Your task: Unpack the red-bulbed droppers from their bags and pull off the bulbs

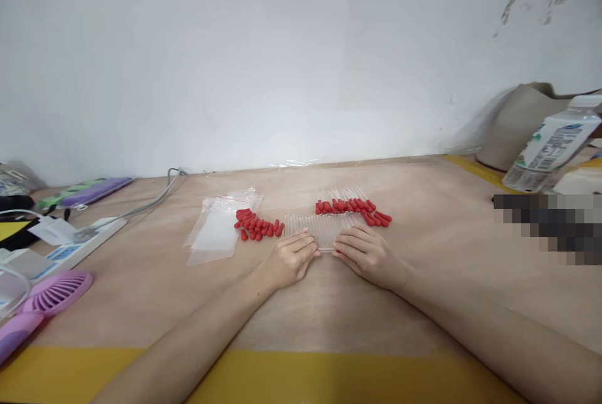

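Observation:
My left hand (292, 260) is closed, its fingertips pinching a thin clear glass tube (326, 250) that lies crosswise between my hands. My right hand (371, 256) is closed at the tube's other end, where a bit of a red rubber bulb (337, 254) shows under the fingers. Just beyond both hands lies a row of clear glass tubes (324, 227), side by side. Behind the row are several droppers (345, 206), glass tubes with red bulbs fitted. To the left sits a loose pile of red rubber bulbs (256, 224).
Clear plastic bags (216, 228) lie left of the bulbs. A power strip (79, 247) with plugs and a pink hand fan (59, 294) stand at the left. At the right are a plastic bottle (552, 143) and a grey container (510, 125). A white wall (282, 65) bounds the back.

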Available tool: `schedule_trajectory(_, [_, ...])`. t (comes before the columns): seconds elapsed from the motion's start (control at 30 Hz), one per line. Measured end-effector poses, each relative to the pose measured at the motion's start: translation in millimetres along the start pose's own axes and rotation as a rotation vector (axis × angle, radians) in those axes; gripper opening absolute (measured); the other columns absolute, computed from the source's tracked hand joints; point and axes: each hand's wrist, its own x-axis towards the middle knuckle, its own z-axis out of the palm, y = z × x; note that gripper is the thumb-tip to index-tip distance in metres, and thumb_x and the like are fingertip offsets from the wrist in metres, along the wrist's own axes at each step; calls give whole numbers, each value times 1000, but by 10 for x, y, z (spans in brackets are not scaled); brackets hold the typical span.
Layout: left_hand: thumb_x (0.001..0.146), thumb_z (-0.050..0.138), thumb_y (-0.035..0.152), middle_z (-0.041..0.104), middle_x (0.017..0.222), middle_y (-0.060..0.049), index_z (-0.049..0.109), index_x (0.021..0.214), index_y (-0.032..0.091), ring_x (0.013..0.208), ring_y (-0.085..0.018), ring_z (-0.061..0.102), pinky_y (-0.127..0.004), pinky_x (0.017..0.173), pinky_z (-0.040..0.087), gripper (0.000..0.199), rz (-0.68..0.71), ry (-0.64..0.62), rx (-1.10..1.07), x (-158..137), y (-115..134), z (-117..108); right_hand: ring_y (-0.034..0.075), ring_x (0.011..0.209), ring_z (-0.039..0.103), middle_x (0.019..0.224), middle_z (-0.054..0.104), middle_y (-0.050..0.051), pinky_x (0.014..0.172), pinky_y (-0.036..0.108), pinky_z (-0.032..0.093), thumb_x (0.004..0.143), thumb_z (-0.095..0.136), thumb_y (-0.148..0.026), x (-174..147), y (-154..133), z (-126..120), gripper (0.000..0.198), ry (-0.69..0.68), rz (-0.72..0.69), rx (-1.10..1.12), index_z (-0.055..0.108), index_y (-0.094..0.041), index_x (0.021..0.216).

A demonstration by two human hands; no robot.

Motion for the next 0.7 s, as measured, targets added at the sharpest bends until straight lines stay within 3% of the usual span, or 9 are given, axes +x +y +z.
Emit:
schedule_trajectory(0.2, [86,43,19,67,88,-4,59,89,17,86,-14,62,-35,94,46,17,-2,33,4,-50,-4,-15,16,86,59,87,67,4,79,36,45,83,49,-13,-39,47,-68,16,4,-73,-42,63,-19,87])
schedule_trajectory(0.27, [86,45,18,67,87,-4,60,89,17,87,-15,62,-35,93,46,16,-46,87,16,-92,-71,-55,17,87,59,87,67,4,79,36,44,82,50,-13,-75,142,-137,16,37,-36,-49,63,-20,86])
schedule_trajectory(0.43, [85,48,19,65,89,-5,62,90,18,82,-14,61,-26,75,52,15,-292,227,97,-173,-283,-148,17,78,59,83,66,4,75,33,43,78,58,-26,-146,453,-309,10,202,402,-130,66,-23,83])
schedule_trajectory(0.6, [86,40,19,54,89,-8,59,104,17,71,-13,55,-23,58,48,26,-412,167,201,-178,-395,-36,14,65,56,80,64,4,63,26,42,79,53,-39,-231,732,-346,24,92,826,-112,64,-22,92])
schedule_trajectory(0.7, [86,36,14,49,81,-5,53,113,16,72,-13,51,-23,59,46,32,-405,137,234,-195,-440,7,14,59,53,73,62,3,58,26,42,70,61,-43,-336,927,-344,36,127,1089,-50,58,-17,94])
